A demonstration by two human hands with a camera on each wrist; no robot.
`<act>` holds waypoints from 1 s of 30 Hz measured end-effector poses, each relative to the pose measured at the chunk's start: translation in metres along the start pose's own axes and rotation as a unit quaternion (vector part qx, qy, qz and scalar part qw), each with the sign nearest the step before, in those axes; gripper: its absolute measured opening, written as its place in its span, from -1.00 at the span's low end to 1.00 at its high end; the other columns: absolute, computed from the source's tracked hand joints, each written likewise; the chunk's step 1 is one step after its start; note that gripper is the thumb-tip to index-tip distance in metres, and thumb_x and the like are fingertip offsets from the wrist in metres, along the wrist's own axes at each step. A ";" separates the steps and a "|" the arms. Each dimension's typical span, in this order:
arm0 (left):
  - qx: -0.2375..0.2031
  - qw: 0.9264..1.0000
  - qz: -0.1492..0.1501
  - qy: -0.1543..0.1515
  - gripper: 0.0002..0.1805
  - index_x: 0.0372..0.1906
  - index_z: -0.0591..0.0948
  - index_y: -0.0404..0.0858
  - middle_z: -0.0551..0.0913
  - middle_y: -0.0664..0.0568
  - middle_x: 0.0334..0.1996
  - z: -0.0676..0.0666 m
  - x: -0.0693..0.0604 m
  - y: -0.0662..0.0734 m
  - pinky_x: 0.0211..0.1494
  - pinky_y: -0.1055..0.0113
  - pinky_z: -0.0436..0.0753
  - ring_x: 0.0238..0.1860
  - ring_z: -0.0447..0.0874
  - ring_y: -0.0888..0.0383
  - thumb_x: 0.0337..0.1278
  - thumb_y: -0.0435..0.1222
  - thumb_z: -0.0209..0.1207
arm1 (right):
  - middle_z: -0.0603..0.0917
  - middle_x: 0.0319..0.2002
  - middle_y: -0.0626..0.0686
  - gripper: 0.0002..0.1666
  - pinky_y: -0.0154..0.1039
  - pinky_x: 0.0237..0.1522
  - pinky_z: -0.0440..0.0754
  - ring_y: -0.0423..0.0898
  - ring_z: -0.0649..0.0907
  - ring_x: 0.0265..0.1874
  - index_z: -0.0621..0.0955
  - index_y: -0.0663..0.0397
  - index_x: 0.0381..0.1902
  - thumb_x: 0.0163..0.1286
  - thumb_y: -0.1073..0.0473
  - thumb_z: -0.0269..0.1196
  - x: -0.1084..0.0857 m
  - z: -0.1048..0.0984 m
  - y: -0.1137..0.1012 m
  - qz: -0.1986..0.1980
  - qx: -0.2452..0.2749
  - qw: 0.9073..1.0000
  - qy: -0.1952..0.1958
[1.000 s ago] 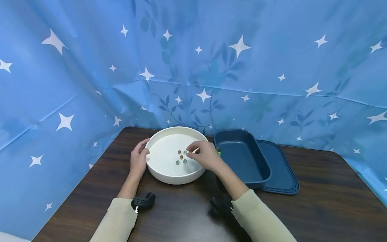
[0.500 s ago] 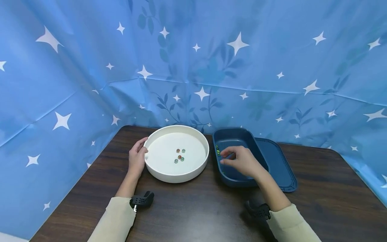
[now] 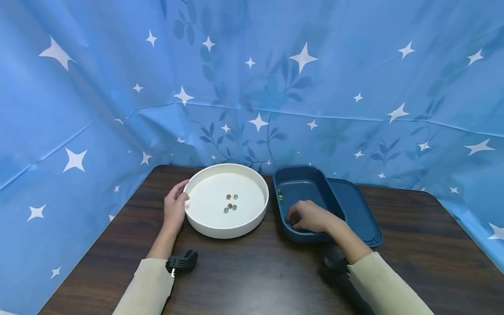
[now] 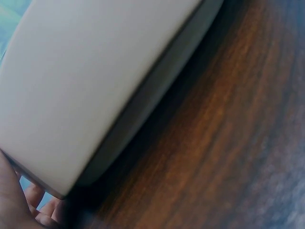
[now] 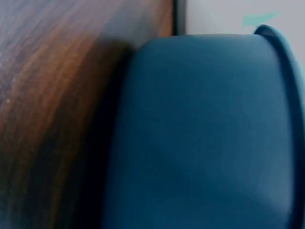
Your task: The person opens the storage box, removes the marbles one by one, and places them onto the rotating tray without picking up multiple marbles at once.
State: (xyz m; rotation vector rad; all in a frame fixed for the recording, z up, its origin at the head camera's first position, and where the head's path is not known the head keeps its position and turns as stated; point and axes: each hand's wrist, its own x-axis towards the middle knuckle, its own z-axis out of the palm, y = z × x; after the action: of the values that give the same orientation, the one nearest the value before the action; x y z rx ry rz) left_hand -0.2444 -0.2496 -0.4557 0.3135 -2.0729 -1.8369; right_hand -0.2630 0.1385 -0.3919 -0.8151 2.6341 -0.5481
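Observation:
My left hand (image 3: 174, 210) grips the left rim of a round white tray (image 3: 204, 203), its thumb over the edge. In the left wrist view, the fingers (image 4: 35, 200) curl at the pale tray wall (image 4: 90, 86). Several small orange-red and greenish beads (image 3: 230, 206) lie grouped on the tray floor. Inside a dark blue box (image 3: 305, 190), my right hand (image 3: 311, 216) reaches down with bent fingers; its fingertips are low by the near left part, and whether they pinch anything is hidden. Green beads (image 3: 280, 197) sit along the box's left wall. The right wrist view shows the box's outer wall (image 5: 200, 129).
A dark blue lid (image 3: 358, 214) lies partly under the box's right side. Tray and box stand close together near the back of the brown wooden table (image 3: 236, 275). A blue curtain (image 3: 334, 78) with white stars hangs behind and to the left.
My right hand has moved from above the white tray rightward to the blue box and down into it. The left hand keeps its grip on the tray rim.

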 end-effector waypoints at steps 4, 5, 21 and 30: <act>-0.002 1.000 -0.002 -0.004 -0.38 0.40 0.48 -0.23 0.42 -0.09 0.47 -0.001 0.000 0.000 0.52 0.02 0.33 0.53 0.31 0.01 0.19 -0.43 -0.12 | 0.71 -0.40 -0.10 -0.88 -0.28 -0.29 0.60 -0.23 0.60 -0.38 0.72 0.02 -0.31 0.27 0.35 0.34 0.007 0.004 0.000 -0.010 -0.002 1.000 -0.001; -0.003 1.000 -0.002 -0.004 -0.38 0.40 0.48 -0.23 0.42 -0.09 0.48 -0.001 -0.001 0.000 0.52 0.02 0.34 0.53 0.31 0.01 0.19 -0.43 -0.12 | 0.70 -0.40 -0.11 -0.88 -0.28 -0.30 0.60 -0.24 0.60 -0.39 0.72 0.01 -0.32 0.28 0.35 0.33 0.008 0.004 0.001 -0.013 -0.002 1.000 0.001; 0.005 1.000 -0.002 0.005 -0.38 0.39 0.48 -0.24 0.43 -0.10 0.46 -0.002 -0.002 0.003 0.52 0.00 0.34 0.52 0.33 -0.01 0.19 -0.44 -0.12 | 0.76 -0.40 -0.13 -0.94 -0.24 -0.27 0.65 -0.23 0.66 -0.36 0.74 -0.02 -0.34 0.33 0.15 0.36 0.006 -0.001 0.002 0.017 0.045 0.996 0.082; 0.006 1.000 -0.007 0.000 -0.38 0.40 0.48 -0.22 0.42 -0.07 0.48 -0.001 0.000 0.002 0.54 0.03 0.32 0.53 0.30 0.02 0.19 -0.42 -0.12 | 0.74 -0.32 -0.04 -0.81 -0.24 -0.33 0.60 -0.17 0.64 -0.38 0.73 0.05 -0.13 0.34 0.13 0.34 0.001 -0.010 -0.006 0.008 0.055 0.984 0.167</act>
State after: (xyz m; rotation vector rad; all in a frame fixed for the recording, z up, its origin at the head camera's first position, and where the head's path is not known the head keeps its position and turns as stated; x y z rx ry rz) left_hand -0.2433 -0.2504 -0.4535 0.3306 -2.0877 -1.8329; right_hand -0.2651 0.1360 -0.3801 -0.7209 2.8737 -0.8876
